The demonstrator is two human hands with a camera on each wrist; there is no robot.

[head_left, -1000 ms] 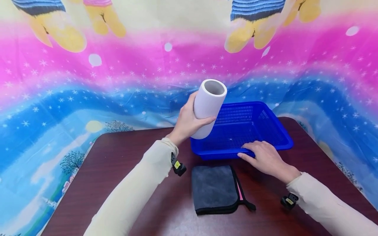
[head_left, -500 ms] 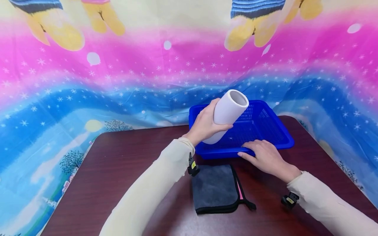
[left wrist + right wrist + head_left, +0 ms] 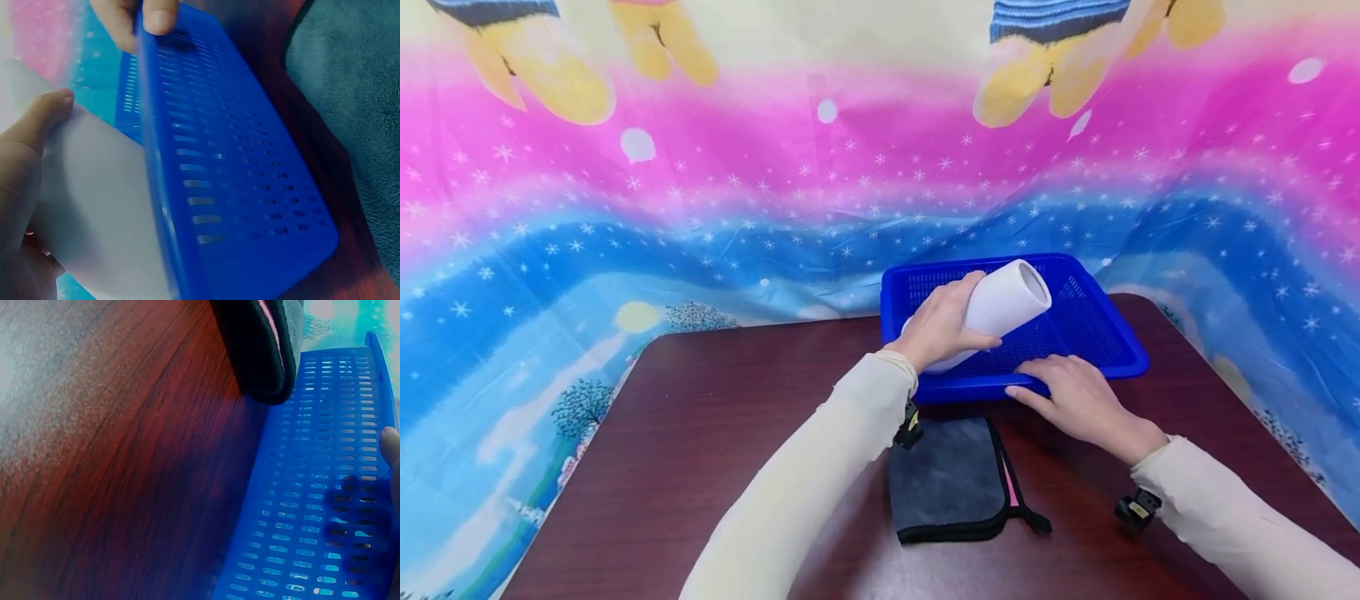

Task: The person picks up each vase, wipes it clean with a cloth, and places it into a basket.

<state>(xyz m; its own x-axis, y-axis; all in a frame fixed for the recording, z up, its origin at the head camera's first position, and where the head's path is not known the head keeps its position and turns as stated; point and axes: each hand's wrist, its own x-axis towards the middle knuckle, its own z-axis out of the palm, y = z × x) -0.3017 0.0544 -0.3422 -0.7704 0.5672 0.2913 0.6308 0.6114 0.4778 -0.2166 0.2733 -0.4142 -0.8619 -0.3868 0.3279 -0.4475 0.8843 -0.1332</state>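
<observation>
My left hand (image 3: 936, 325) grips a white cylindrical vase (image 3: 1003, 300) around its side, thumb along the near face. It leans well over inside the blue plastic basket (image 3: 1123, 362), hollow mouth up and to the right; its lower end is partly hidden by the hand and the rim. In the left wrist view the vase (image 3: 103, 194) lies right behind the basket wall (image 3: 231, 162). My right hand (image 3: 1078, 400) holds the basket's near rim, thumb outside and fingers over the inner side. A thumb shows at the rim in the right wrist view, beside the slotted wall (image 3: 312, 456).
A folded dark grey towel (image 3: 947, 483) with black edging, a pink inner strip and a loop lies in front of the basket. Dark reddish wood makes up the tabletop (image 3: 700, 467). Behind the table hangs a colourful printed curtain (image 3: 760, 183).
My left hand has moved right and down with the vase, from above the basket's left side to inside it. The vase has tipped from nearly upright to a strong slant. My right hand stays put.
</observation>
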